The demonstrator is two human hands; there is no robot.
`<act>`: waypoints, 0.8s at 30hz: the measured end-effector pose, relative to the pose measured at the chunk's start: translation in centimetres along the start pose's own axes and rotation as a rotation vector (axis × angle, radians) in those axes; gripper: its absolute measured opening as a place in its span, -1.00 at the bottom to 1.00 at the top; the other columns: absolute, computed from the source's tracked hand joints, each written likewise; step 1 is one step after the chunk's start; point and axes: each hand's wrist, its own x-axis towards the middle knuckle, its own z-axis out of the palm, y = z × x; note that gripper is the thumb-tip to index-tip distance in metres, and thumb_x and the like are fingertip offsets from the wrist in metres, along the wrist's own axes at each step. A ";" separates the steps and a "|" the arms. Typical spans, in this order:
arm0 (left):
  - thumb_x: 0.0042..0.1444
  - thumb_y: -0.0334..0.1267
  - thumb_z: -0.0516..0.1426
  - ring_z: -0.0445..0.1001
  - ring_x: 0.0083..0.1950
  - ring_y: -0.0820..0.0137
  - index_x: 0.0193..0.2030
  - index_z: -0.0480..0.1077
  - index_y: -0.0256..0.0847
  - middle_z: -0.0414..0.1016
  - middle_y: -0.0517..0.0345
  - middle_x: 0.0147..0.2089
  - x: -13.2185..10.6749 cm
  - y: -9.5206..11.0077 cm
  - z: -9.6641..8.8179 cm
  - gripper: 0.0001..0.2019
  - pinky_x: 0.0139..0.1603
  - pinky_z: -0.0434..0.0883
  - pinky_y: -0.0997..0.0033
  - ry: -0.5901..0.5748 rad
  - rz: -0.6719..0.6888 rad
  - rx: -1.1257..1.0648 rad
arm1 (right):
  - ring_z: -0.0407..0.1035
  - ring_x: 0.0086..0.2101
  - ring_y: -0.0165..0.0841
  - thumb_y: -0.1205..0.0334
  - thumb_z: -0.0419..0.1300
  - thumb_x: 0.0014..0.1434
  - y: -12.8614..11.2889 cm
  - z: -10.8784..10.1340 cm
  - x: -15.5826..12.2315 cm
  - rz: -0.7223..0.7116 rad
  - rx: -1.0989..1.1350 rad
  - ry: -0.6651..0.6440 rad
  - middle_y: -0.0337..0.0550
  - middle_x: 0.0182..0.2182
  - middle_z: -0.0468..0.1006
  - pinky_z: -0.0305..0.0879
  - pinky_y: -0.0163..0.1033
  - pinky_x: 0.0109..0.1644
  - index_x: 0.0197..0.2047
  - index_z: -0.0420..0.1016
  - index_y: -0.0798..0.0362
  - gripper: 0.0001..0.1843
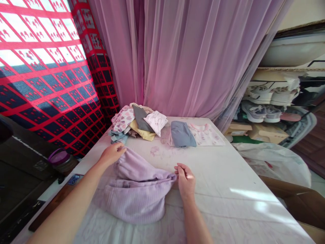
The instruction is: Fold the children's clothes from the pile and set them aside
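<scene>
A pair of lavender ribbed trousers point(142, 200) lies across the near middle of the covered table, folded in loose layers, with one part lifted. My left hand point(114, 153) is closed on the upper left corner of the trousers, pulling that edge up and taut. On the other side my right hand point(186, 179) is closed, its curled fingers at the pointed right end of the fabric. A heap of clothes point(124, 120) lies beyond my left hand. Farther back stand out a folded grey-blue garment point(182, 134) and a white printed top point(207, 135) laid flat.
A pink curtain point(182, 57) hangs behind the table point(228, 189). At right is a rack with shoes point(259, 95), boxes point(269, 132) and a plastic bag point(276, 162). A purple-lidded jar point(61, 159) and a phone point(74, 179) are at left.
</scene>
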 end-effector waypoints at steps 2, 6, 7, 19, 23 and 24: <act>0.05 -0.04 0.03 0.46 -0.24 0.30 -0.28 0.45 -0.13 0.50 0.20 -0.34 0.9 1.0 -2.5 -0.72 -0.24 0.31 0.39 0.190 -0.029 -0.042 | 0.49 -0.44 -0.27 -0.06 0.19 -0.06 0.0 0.0 0.0 0.011 0.011 0.002 -0.07 -0.40 0.65 0.40 -0.18 -0.31 -0.28 0.58 0.07 -0.60; 0.01 -0.12 0.11 0.45 -0.22 0.33 -0.27 0.48 -0.17 0.46 0.22 -0.36 2.5 3.6 -9.1 -0.78 -0.14 0.38 0.35 0.557 -0.108 -0.361 | 0.49 -0.46 -0.27 -0.07 0.21 -0.09 0.0 0.2 0.1 0.022 0.064 0.005 -0.07 -0.44 0.64 0.38 -0.19 -0.33 -0.30 0.57 0.07 -0.59; 0.00 -0.14 0.13 0.45 -0.23 0.34 -0.23 0.48 -0.19 0.46 0.21 -0.34 2.7 4.4 -10.8 -0.76 -0.16 0.41 0.31 0.662 -0.135 -0.528 | 0.49 -0.46 -0.28 -0.07 0.21 -0.10 0.1 0.2 0.1 0.025 0.064 0.004 -0.08 -0.44 0.64 0.38 -0.19 -0.34 -0.30 0.57 0.07 -0.59; 0.13 -0.02 0.22 0.55 -0.08 0.33 0.17 0.36 -0.13 0.49 -0.05 0.12 -2.4 16.8 -5.7 -0.51 -0.08 0.50 0.21 -0.314 0.302 -1.007 | 0.50 -0.36 -0.26 -0.11 0.25 -0.03 0.0 -0.2 0.2 0.048 0.178 0.023 -0.03 -0.27 0.66 0.35 -0.21 -0.33 -0.13 0.54 0.07 -0.51; 0.18 0.04 0.11 0.55 0.00 0.27 0.13 0.40 -0.17 0.52 -0.05 0.12 -0.5 13.3 -2.6 -0.54 0.02 0.48 0.17 -0.300 0.295 -0.670 | 0.51 -0.25 -0.21 -0.14 0.22 0.00 0.5 -0.1 0.6 0.027 0.261 0.055 0.01 -0.15 0.63 0.38 -0.18 -0.27 -0.06 0.49 0.06 -0.46; 0.16 0.01 0.11 0.54 0.02 0.25 0.10 0.42 -0.17 0.54 -0.04 0.09 0.2 11.7 -2.2 -0.55 0.08 0.44 0.16 -0.219 0.293 -0.542 | 0.50 -0.20 -0.20 -0.14 0.22 0.00 0.7 0.0 0.7 0.011 0.250 0.064 0.01 -0.12 0.61 0.39 -0.16 -0.23 -0.05 0.48 0.06 -0.45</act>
